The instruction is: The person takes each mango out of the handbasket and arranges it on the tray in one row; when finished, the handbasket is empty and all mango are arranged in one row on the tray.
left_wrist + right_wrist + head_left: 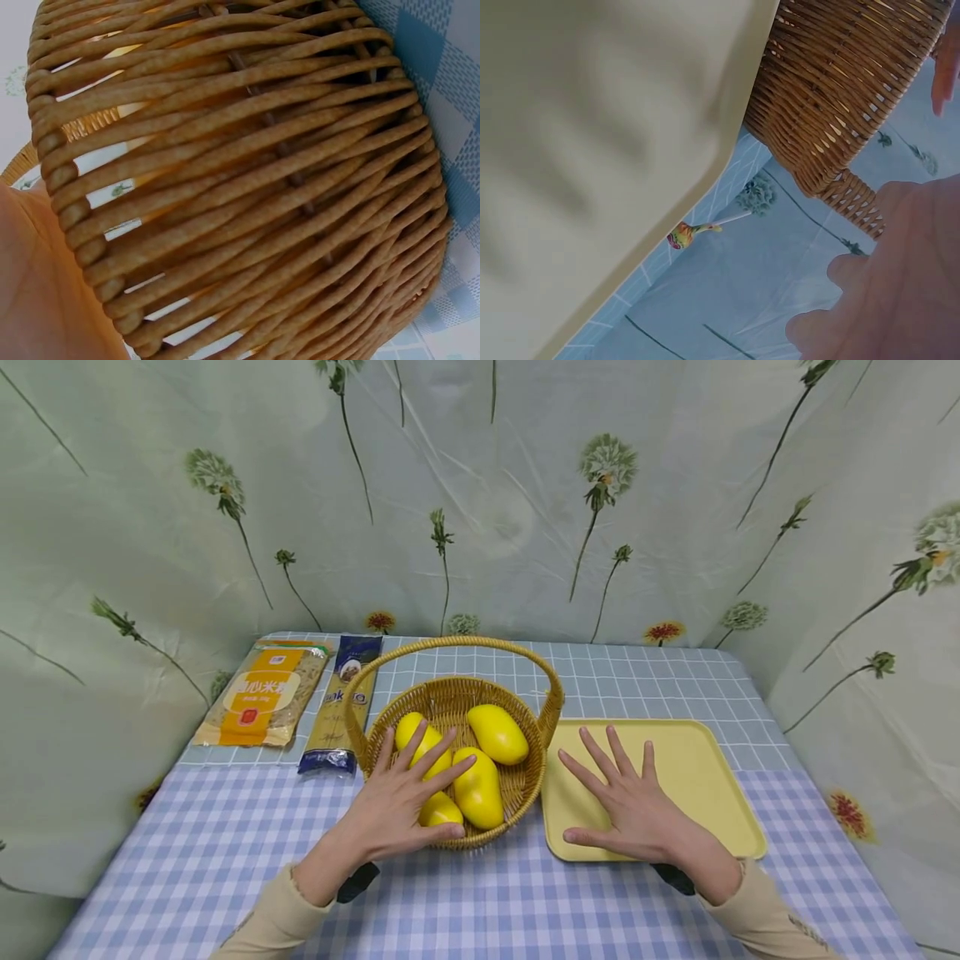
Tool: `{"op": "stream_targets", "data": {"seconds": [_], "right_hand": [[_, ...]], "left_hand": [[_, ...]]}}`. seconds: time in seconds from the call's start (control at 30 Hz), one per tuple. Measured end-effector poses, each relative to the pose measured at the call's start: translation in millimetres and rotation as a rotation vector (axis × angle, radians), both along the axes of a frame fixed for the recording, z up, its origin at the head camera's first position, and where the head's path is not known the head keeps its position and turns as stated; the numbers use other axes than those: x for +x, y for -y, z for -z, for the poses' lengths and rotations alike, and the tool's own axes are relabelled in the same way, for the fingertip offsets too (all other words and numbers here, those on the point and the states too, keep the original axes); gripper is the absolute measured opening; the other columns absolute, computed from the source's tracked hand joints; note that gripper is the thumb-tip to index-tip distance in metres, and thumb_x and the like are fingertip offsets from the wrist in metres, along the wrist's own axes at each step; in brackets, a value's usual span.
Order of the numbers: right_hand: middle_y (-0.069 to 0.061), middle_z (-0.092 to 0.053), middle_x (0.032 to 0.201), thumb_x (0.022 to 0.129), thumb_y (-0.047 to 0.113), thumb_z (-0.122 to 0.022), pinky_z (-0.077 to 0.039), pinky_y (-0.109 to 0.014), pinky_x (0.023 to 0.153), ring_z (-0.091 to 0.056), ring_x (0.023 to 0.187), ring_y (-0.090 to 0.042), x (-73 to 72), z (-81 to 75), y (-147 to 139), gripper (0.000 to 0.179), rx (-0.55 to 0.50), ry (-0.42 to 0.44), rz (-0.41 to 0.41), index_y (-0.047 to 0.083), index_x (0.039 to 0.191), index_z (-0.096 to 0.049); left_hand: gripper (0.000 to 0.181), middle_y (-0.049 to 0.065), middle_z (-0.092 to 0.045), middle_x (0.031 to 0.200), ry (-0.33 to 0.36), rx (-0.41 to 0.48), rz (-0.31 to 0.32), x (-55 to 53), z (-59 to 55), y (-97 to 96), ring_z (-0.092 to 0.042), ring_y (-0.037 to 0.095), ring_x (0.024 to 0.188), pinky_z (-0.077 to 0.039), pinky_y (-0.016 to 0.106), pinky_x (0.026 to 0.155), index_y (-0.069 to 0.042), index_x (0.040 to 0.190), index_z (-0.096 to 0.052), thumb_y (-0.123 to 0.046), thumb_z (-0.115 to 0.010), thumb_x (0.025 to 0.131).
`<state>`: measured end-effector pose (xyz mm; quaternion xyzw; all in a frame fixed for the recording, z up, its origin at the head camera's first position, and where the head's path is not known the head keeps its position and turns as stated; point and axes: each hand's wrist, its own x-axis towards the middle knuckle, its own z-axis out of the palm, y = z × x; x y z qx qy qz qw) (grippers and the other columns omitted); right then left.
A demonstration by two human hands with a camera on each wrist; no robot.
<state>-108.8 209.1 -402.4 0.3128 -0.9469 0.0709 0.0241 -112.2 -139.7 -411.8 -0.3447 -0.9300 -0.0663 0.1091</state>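
Left hand (397, 803) above mangoes (480, 793) in a basket (423, 697), twelve o'clock; right hand (630, 797) above a tray (705, 785), one o'clock; fingers spread, empty. Smooth mangoes could slip; the arched handle (450, 642) could catch a hand.

"心米" marks the orange bag (264, 700), "nk" the blue-gold packet (327, 727).

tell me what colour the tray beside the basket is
The tray is pale yellow; it shows best in the head view.
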Motion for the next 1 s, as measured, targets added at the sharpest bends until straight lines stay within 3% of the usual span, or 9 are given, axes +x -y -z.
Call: {"op": "stream_targets", "data": {"seconds": [0.27,0.47,0.6,0.73,0.9,1.0], "right_hand": [[-0.008,-0.006,0.158,0.079,0.075,-0.05,-0.005,-0.071,0.099,0.005,0.141,-0.035,2.4,2.6,2,0.09,-0.005,-0.065,-0.012,0.027,0.151,-0.026],[-0.009,-0.021,0.155,0.082,0.072,-0.049,-0.014,-0.062,0.104,-0.016,0.139,-0.036,2.3,7.9,7,0.081,-0.061,-0.204,-0.077,0.023,0.146,-0.039],[-0.012,-0.033,0.149,0.089,0.064,-0.047,-0.022,-0.057,0.104,-0.03,0.134,-0.035,0.6,10.6,11,0.068,-0.175,-0.288,-0.138,0.016,0.137,-0.052],[-0.014,-0.048,0.138,0.095,0.05,-0.048,-0.035,-0.054,0.097,-0.044,0.125,-0.034,-1.8,10.4,20,0.049,-0.323,-0.366,-0.225,0.011,0.119,-0.065],[-0.011,-0.06,0.122,0.095,0.04,-0.056,-0.047,-0.046,0.084,-0.056,0.11,-0.028,-6.1,6.5,35,0.034,-0.429,-0.404,-0.286,0.012,0.11,-0.069],[-0.008,-0.064,0.113,0.092,0.033,-0.062,-0.05,-0.041,0.079,-0.06,0.102,-0.023,-10.2,4.3,45,0.028,-0.468,-0.406,-0.313,0.012,0.108,-0.07]], "left_hand": [[0.08,-0.002,-0.012,0.158,-0.06,-0.015,0.018,-0.9,-0.9,-2.0,0.002,0.029,0.142,-0.002,0.062,0.105,-0.036,0.149,-0.028,-0.079,-0.034,0.082],[0.073,0.001,-0.025,0.154,-0.144,0.099,0.068,1.4,0.1,4.0,-0.018,0.032,0.14,-0.008,0.055,0.108,-0.027,0.146,-0.039,-0.07,-0.041,0.087],[0.06,0.006,-0.045,0.143,-0.235,0.279,0.108,6.6,3.4,9.0,-0.038,0.035,0.129,-0.019,0.05,0.107,-0.018,0.135,-0.055,-0.059,-0.039,0.095],[0.038,0.008,-0.064,0.114,-0.403,0.547,0.108,12.1,7.7,13.1,-0.055,0.034,0.108,-0.036,0.044,0.096,-0.01,0.111,-0.069,-0.041,-0.053,0.096],[0.032,0.017,-0.062,0.092,-0.598,0.83,0.022,12.5,11.4,15.9,-0.054,0.037,0.086,-0.038,0.037,0.083,0.0,0.091,-0.068,-0.031,-0.062,0.092],[0.041,0.027,-0.054,0.092,-0.592,0.948,-0.071,12.1,11.5,16.4,-0.047,0.039,0.085,-0.034,0.032,0.083,0.01,0.096,-0.06,-0.03,-0.063,0.091]]}}
